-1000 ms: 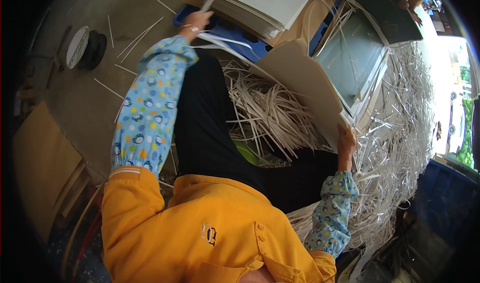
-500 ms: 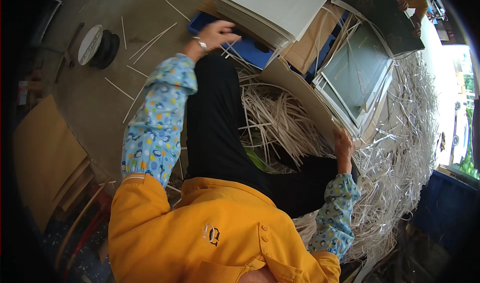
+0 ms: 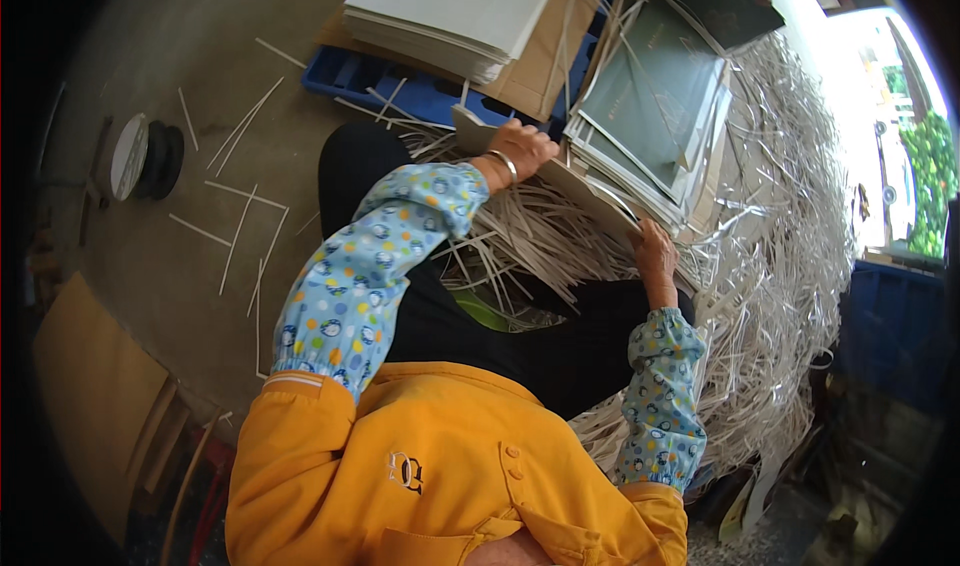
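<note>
My left hand [image 3: 523, 154] is closed over the upper edge of a grey-brown cardboard sheet [image 3: 590, 198], which stands tilted on edge in front of me. My right hand [image 3: 655, 251] grips the sheet's right end. Just behind it lies a stack of dark green printed sheets [image 3: 650, 86] with pale edges. To the left of that rises a thick stack of white sheets [image 3: 450, 11]. Below the cardboard, between my legs, is a heap of cut paper strips [image 3: 545, 236]. The sheet's lower side is partly hidden by strips and my left hand.
A blue plastic pallet [image 3: 375, 84] sits under the stacks. A large mound of shredded strips [image 3: 780, 226] spreads along the right. Loose strips [image 3: 245, 191] and a round object with black rings [image 3: 150, 158] lie on the floor at left. A blue bin [image 3: 890, 316] stands far right.
My left hand has come from beside the white stack to the cardboard's upper edge and closed on it. My right hand stays at its right end. The whole view has shifted.
</note>
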A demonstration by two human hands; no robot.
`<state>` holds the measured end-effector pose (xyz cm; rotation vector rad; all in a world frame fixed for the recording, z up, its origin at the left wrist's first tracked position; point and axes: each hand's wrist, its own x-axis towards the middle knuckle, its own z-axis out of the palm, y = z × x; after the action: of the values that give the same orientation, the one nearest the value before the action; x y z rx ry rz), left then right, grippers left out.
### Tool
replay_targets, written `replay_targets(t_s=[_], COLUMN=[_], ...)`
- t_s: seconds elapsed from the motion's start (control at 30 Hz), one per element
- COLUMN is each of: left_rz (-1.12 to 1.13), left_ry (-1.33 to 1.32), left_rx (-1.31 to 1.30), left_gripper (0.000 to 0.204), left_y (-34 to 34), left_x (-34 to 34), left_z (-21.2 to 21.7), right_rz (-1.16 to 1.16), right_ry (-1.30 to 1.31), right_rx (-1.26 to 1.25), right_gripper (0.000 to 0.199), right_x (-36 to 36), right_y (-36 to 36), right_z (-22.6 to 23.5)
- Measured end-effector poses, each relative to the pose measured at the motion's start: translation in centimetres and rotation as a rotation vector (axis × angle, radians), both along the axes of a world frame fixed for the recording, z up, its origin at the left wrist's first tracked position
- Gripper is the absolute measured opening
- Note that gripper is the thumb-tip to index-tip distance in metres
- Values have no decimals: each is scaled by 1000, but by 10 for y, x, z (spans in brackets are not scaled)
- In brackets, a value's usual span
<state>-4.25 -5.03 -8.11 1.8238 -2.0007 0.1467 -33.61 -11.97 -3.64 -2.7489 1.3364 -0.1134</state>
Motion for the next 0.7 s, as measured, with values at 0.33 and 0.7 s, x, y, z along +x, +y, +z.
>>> replay_targets(t_s=[0.33,0.7], left_rz=[99,-26], left_ry=[-91,-32], left_rx=[141,176], left_gripper=[8,10], left_y=[15,-31], left_x=[59,-58], left_z=[65,5], right_rz=[64,65], right_ry=[-113,40], right_rx=[-68,-132], right_gripper=[17,18], right_x=[49,36], right_y=[7,-23], right_z=[23,-13])
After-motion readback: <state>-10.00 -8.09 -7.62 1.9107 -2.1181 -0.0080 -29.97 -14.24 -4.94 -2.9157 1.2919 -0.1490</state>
